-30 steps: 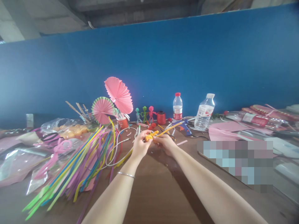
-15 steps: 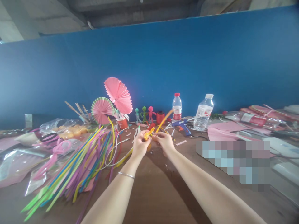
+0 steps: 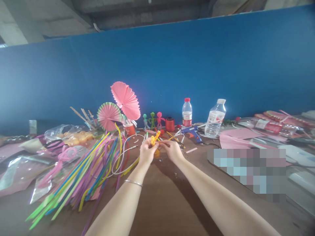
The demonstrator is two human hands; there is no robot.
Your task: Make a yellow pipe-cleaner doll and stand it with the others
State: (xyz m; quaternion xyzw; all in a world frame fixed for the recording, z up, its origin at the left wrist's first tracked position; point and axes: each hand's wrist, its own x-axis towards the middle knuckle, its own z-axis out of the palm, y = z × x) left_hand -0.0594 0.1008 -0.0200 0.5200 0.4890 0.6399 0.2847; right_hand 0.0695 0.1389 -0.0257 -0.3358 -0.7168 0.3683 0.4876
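My left hand (image 3: 147,154) is closed, pinching a small yellow-orange shape of bent pipe cleaner (image 3: 155,138) between thumb and fingers. Beside it, my right hand (image 3: 173,151) pinches a yellow-orange strand that joins the shape; the fingertips hide part of it. Both hands are held close together over the brown table (image 3: 159,200). Just beyond them stand blue-green, green and pink pipe-cleaner figures (image 3: 159,120) and a red pot-like container (image 3: 169,124).
Many coloured pipe cleaners (image 3: 81,173) lie in a heap at left. Pink paper fans (image 3: 126,100) rise from a red cup. A blue glue gun (image 3: 193,132), a red-capped bottle (image 3: 187,114) and a white-capped bottle (image 3: 215,119) stand behind. Pink paper (image 3: 236,136) lies at right.
The yellow-orange strand that stuck up to the right of my right fingers has swung down. The yellow-orange shape has turned more upright in my left fingers.
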